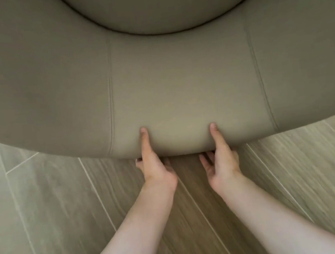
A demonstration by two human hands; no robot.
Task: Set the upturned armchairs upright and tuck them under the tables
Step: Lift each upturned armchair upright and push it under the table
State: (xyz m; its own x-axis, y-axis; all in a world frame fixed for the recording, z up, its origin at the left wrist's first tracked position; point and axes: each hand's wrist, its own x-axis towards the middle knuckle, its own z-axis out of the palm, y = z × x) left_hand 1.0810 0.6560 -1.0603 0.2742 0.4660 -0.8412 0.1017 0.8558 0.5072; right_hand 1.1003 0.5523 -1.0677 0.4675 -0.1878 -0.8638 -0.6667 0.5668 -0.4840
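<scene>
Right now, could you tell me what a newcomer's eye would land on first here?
The padded beige armchair fills the upper frame, its curved back bulging toward the camera. At its lower edge the left hand and right hand grip it, thumbs on top, fingers underneath. Wood-look floor tiles lie below.

Indoor seating area: upholstered armchair (176, 72) on wood-look tiled floor (55, 205).
</scene>
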